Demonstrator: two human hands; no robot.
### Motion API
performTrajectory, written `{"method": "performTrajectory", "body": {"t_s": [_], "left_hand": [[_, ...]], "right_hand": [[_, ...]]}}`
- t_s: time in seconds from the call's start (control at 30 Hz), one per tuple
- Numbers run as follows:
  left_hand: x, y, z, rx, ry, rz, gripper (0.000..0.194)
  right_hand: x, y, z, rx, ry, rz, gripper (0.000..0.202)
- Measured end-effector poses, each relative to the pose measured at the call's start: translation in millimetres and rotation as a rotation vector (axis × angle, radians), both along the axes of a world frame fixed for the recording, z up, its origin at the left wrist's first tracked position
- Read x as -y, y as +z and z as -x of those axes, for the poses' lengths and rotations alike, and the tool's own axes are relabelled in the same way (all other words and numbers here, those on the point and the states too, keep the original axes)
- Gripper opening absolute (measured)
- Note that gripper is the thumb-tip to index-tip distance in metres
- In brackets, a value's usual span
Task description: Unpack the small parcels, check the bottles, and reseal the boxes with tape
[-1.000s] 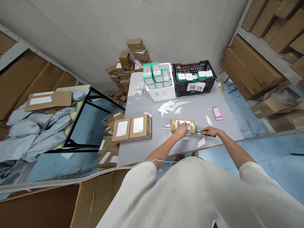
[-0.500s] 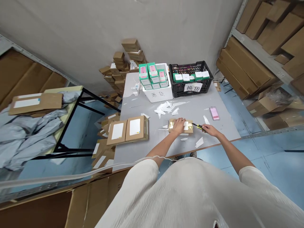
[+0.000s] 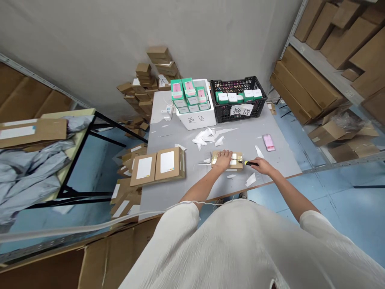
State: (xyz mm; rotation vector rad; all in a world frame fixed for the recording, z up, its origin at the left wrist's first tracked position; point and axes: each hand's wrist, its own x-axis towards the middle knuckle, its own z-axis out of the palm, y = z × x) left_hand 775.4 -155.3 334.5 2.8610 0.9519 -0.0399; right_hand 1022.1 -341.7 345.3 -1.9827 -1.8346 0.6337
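Note:
A small cardboard box (image 3: pixel 237 165) with shiny tape on top lies near the front edge of the grey table (image 3: pixel 168 204). My left hand (image 3: pixel 223 159) rests on the box's top with fingers spread, pressing it from the left. A black and yellow utility knife (image 3: pixel 249 163) is gripped in my right hand (image 3: pixel 261 165), just right of the box. The knife's tip reaches the box's right part, over the tape. Torn white paper scraps (image 3: pixel 250 180) lie in front of the box and beside it.
Two labelled cardboard boxes (image 3: pixel 159 166) sit on the table's left. At the back stand a white bin (image 3: pixel 197 120) of green boxes and a black crate (image 3: pixel 240 114). A pink phone-like object (image 3: pixel 268 142) lies right. A white cable (image 3: pixel 120 220) crosses low in view.
My right hand has moved left with the utility knife, bringing its tip from the box's right edge onto the taped top. My left hand stays on the box. The view has shifted slightly.

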Motion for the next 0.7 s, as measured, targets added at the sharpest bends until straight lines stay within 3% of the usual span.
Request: {"method": "performTrajectory", "body": {"t_s": [0.3,0.5,0.7], "left_hand": [[7,-3.8,8,0.062,0.029,0.072,0.061],[6,-5.2,9,0.093,0.048,0.118,0.057],[5,-7.0,11,0.097,0.064,0.174,0.059]], "right_hand": [[1,-21.0,17,0.007,-0.098,-0.134,0.038],[9,-20.9,-11,0.030,-0.291,-0.192,0.041],[5,-34.2,-24,-0.033,-0.460,-0.088,0.042]]}}
